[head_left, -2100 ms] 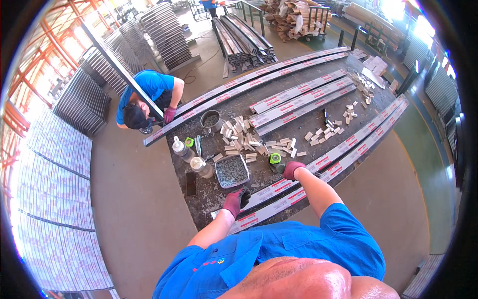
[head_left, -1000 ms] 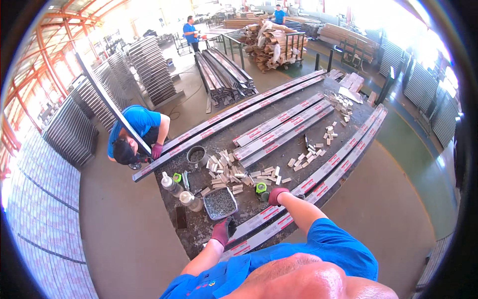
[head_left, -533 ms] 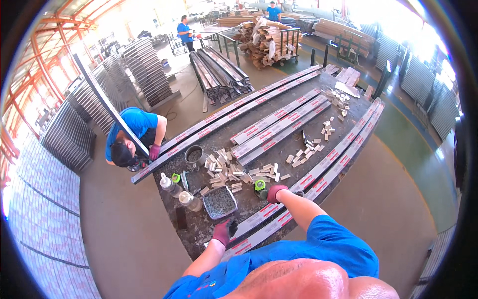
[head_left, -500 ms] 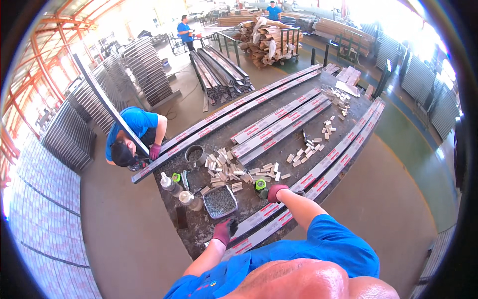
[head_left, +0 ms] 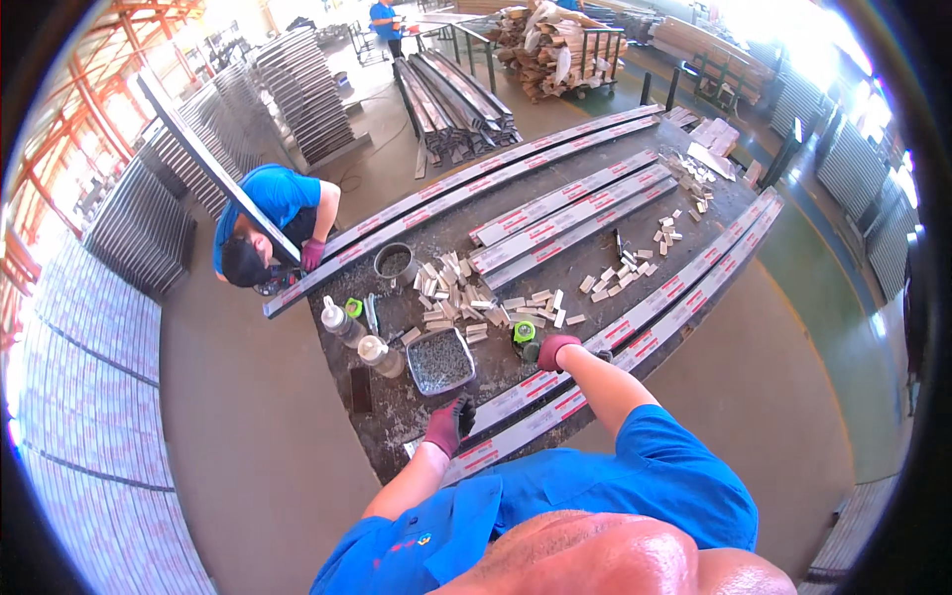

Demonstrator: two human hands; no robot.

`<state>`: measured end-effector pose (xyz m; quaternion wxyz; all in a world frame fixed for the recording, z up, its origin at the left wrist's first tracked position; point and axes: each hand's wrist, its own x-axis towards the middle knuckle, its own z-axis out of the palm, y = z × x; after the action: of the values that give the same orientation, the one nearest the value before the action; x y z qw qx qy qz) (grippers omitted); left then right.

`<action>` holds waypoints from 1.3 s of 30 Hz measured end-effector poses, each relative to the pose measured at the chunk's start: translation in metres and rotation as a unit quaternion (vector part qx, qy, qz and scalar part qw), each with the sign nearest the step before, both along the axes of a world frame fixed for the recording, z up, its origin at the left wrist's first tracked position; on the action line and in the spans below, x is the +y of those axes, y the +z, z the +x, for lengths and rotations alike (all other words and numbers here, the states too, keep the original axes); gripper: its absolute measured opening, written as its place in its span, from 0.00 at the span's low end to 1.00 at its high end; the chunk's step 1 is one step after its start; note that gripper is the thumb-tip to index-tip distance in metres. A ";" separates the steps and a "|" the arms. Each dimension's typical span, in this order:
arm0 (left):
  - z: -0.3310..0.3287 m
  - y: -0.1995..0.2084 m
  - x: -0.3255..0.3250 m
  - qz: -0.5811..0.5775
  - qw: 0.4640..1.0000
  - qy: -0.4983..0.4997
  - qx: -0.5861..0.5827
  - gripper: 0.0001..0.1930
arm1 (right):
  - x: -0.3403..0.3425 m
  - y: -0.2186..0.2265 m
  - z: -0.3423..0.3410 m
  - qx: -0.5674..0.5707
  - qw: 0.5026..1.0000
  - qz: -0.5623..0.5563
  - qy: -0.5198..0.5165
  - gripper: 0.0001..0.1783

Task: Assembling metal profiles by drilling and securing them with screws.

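Observation:
My left hand [head_left: 450, 424], in a dark red and black glove, lies over the near end of a long white-faced bar [head_left: 501, 402] with red marks, its fingers curled down onto it. Just beyond it stands a square clear tub [head_left: 443, 389] of small grey screws or similar pieces. My right hand [head_left: 559, 352], gloved alike, is closed over the same bar further right. A dark thing shows at its finger side, next to a green and black tape measure [head_left: 524, 333]; whether it is fingertips or something held is unclear.
Small pale blocks [head_left: 446, 288] lie scattered beyond the tub. Two bottles [head_left: 380, 355] and a metal cup [head_left: 395, 262] stand at left. More bars [head_left: 575, 223] cross the dark table. A co-worker [head_left: 263, 213] in blue crouches at the left edge, beside a raised bar [head_left: 213, 164].
The whole view has tilted slightly, so the table sits higher and a little further right. Both my hands keep nearly the same places on the bar.

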<state>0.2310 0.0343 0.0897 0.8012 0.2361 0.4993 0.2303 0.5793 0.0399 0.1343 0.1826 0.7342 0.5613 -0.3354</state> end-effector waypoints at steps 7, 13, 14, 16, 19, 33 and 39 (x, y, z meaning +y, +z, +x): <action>-0.002 0.010 0.002 -0.002 1.000 0.008 -0.018 0.15 | 0.006 -0.015 0.000 -0.017 1.000 -0.021 -0.006 0.21; -0.004 0.006 0.004 -0.009 0.999 0.042 -0.012 0.11 | -0.003 0.009 -0.006 -0.031 0.999 -0.018 0.013 0.21; -0.006 0.004 0.002 -0.008 0.999 0.042 -0.016 0.11 | -0.006 0.001 -0.004 -0.031 0.999 -0.018 0.016 0.21; -0.009 0.001 -0.001 -0.009 0.999 0.045 -0.021 0.11 | -0.013 -0.009 -0.005 -0.025 0.997 0.073 0.000 0.16; -0.015 -0.004 -0.004 0.013 0.998 0.051 -0.026 0.11 | -0.013 -0.009 -0.006 0.008 0.999 -0.021 -0.042 0.16; -0.045 0.015 -0.012 -0.009 0.987 0.126 -0.095 0.10 | -0.133 -0.081 -0.015 0.296 0.870 0.308 -0.245 0.35; -0.045 0.004 -0.020 -0.044 0.984 0.142 -0.098 0.10 | -0.162 0.043 -0.110 0.405 0.854 0.319 -0.071 0.44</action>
<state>0.1862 0.0146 0.0938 0.8149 0.1039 0.4568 0.3413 0.4697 -0.1222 0.1771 -0.3296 0.5893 0.6078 -0.4179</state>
